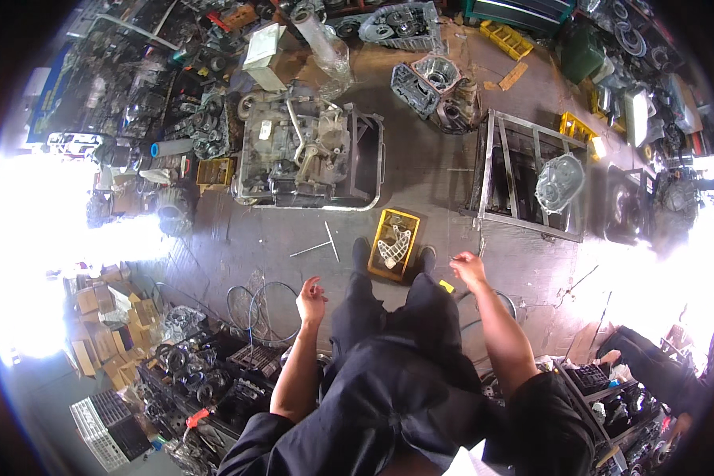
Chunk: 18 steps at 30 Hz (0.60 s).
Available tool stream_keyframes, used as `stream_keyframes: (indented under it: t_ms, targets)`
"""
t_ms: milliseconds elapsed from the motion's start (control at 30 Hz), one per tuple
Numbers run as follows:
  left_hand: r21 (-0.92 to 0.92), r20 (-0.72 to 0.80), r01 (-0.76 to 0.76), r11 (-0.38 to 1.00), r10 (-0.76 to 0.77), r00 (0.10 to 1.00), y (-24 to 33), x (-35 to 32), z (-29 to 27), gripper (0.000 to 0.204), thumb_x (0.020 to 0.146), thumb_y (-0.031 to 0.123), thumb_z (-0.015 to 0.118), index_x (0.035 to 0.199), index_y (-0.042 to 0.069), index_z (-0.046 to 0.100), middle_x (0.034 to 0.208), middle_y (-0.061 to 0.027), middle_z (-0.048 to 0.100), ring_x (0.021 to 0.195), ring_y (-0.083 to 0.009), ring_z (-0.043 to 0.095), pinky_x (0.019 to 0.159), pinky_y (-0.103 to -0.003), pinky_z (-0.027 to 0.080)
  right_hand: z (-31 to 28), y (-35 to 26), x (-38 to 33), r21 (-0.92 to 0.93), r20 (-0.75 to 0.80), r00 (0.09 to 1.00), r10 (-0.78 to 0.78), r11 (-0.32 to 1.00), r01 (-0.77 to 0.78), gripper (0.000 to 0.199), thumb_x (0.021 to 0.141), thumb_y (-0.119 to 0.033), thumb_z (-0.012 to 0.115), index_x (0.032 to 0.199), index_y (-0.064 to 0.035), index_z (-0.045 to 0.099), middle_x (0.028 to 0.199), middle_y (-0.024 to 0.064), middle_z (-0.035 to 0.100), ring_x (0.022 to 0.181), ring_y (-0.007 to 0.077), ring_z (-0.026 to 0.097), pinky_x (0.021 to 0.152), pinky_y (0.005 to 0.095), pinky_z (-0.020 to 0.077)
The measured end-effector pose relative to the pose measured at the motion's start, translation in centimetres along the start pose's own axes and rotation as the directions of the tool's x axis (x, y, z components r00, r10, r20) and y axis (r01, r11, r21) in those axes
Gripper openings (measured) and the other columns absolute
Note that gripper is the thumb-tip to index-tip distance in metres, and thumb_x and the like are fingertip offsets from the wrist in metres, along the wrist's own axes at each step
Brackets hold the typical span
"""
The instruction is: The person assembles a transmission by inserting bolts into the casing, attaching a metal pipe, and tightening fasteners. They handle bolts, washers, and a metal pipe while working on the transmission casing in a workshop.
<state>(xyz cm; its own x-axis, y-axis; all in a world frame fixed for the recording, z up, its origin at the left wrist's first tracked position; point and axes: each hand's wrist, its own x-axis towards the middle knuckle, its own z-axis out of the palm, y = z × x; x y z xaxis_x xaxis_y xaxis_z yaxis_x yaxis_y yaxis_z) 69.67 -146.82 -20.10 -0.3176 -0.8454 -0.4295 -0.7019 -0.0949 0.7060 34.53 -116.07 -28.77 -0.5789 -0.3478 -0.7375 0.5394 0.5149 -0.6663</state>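
Note:
My left hand [312,300] is raised over the floor to the left of my legs. Its fingers are loosely bent and apart, and I see nothing in them. To the right of my legs, the fingertips of my right hand [469,270] come together around what may be a small dark item, too small to name. Between my feet stands a yellow plastic crate [384,271], touched by neither hand. A pale metal bracket [393,247] with a ribbed web lies in it. Left of the crate, a T-handle wrench [329,238] rests on the floor.
Ahead on the left, a large gearbox [297,147] sits in a metal-framed tray. A metal frame stand [516,214] at the right carries a cast housing [560,184]. Opened gearbox casings [428,86] lie farther off. Looped cable [254,309] and parts racks [206,373] are beside me.

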Motion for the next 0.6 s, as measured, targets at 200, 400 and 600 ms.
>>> stream_keyframes:
  t_ms: [200,400,600]
  targets:
    - [0.06,-0.089,0.333,0.941,-0.328,0.941,-7.6,-3.2,-3.3,0.022,0.098,0.012,0.061,0.118,0.01,0.069,0.081,-0.0111,0.072,0.063,-0.0198,0.072,0.056,-0.035,0.059,-10.0,9.8,-2.6,-0.093,-0.199,0.961,0.192,0.973,-0.213,0.007,0.078,-0.008,0.071,0.079,-0.0036,0.067,0.069,0.0041,0.067,0.055,0.015,0.062,0.05,0.0318,0.0516]
    - [0.048,-0.102,0.331,0.942,-0.325,0.94,-9.8,-2.2,-3.3,0.022,0.097,0.013,0.061,0.118,0.01,0.07,0.08,-0.0117,0.073,0.064,-0.0222,0.073,0.057,-0.037,0.06,-13.1,16.1,-4.1,-0.015,-0.127,0.979,0.159,0.987,-0.162,0.008,0.08,-0.008,0.071,0.087,-0.0056,0.073,0.073,0.0047,0.07,0.058,0.0185,0.066,0.054,0.0328,0.0569]
    - [-0.001,-0.051,0.157,0.988,-0.157,0.986,-4.8,4.0,-1.9,0.023,0.098,0.011,0.059,0.117,0.011,0.07,0.08,-0.0111,0.072,0.063,-0.0195,0.071,0.056,-0.036,0.059,-9.4,15.1,-2.6,-0.065,-0.086,0.995,-0.048,0.997,0.043,0.026,0.082,-0.004,0.073,0.108,-0.0048,0.073,0.082,0.0069,0.072,0.065,0.0203,0.07,0.059,0.0353,0.0604]
